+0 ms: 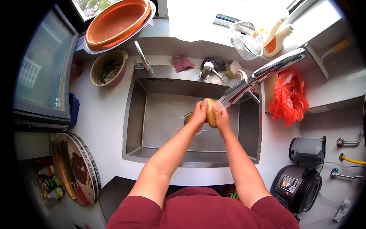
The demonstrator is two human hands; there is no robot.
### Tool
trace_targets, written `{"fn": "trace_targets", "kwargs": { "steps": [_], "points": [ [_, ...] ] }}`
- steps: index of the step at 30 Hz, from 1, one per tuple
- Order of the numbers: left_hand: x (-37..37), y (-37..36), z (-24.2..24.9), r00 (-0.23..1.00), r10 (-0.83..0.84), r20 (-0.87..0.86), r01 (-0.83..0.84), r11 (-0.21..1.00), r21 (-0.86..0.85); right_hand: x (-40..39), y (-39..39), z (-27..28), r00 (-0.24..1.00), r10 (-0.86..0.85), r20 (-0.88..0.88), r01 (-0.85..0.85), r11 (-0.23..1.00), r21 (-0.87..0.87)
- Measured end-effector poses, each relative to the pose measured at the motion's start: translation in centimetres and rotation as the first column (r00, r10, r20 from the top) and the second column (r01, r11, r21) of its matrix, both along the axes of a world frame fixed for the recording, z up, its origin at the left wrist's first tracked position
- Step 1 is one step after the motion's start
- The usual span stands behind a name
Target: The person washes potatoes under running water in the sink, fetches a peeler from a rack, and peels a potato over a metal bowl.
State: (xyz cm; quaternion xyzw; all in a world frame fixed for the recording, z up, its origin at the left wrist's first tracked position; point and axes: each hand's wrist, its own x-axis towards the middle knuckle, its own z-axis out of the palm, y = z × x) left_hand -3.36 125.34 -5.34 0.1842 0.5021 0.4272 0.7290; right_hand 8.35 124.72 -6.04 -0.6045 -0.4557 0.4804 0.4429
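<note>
Over the sink [171,129], both my hands are closed around a potato [211,113]. My left hand [199,113] grips it from the left side, and my right hand [222,119] from the right. Water streams from the chrome faucet [263,72] onto my right hand and the potato. Below, partly hidden behind my left hand and forearm, another yellowish round thing [187,118] rests near the drain; it looks like a second potato.
Behind the sink stand a small tap [143,59], a soap dispenser [207,70], a pink cloth [182,63] and a brush [232,70]. A colander [108,68] with greens is at left. To the right are a red plastic bag [288,97] and an electric cooker [295,187].
</note>
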Motion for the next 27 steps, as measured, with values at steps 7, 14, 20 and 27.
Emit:
{"fn": "trace_targets", "kwargs": {
  "steps": [7,14,20,27],
  "points": [
    [5.2,-1.6,-2.2,0.825,0.492,-0.277,-0.314,0.808,0.499,-2.3,-0.8,0.8,0.914,-0.350,-0.207,0.356,0.934,-0.009],
    [2.2,0.9,-3.0,0.897,0.219,-0.384,0.089,0.760,0.644,0.6,1.9,2.8,0.993,-0.015,-0.116,0.013,1.000,-0.014],
    [0.1,-1.5,4.3,0.470,-0.029,-0.882,0.603,0.741,0.297,0.5,4.1,3.1,0.851,-0.237,-0.468,0.107,0.952,-0.288],
    [1.5,0.6,-2.9,0.904,0.400,0.153,-0.275,0.816,-0.509,0.2,1.7,1.1,0.810,-0.214,-0.546,0.241,0.970,-0.024]
  ]
}}
